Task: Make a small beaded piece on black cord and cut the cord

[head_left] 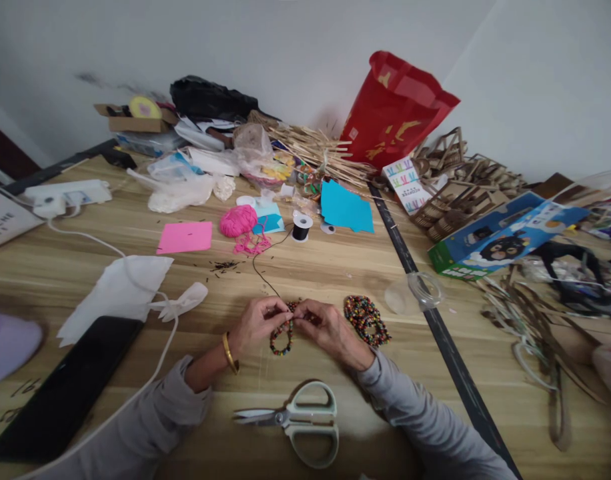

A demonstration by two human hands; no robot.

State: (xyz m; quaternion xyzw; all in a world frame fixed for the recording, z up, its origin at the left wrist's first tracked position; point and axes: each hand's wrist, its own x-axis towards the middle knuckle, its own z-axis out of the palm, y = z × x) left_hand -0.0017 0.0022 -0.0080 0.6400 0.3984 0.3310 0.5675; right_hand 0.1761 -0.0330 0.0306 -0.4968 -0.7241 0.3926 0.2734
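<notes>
Grey sleeves lead in from the near edge of the table to two bare hands meeting over a multicoloured beaded strand, which lies near the middle of the tabletop. The left hand, its wrist ringed by a gold bracelet, and the right hand are angled inward, knuckles up; thumb and forefinger of each pinch closed on the strand, though the exact point gripped is too small to tell. A black cord runs from the fingertips to a white-flanged spool wound with black. Just beside the right hand lies a coil of beads; scissors rest between the forearms, blades leftward. Farther right is a clear round container. Toward the far left corner, an open cardboard box holds a yellow roll. A red bag stands at the far edge, its contents hidden; nearer the right edge, a blue carton leans before heaped woven baskets.
</notes>
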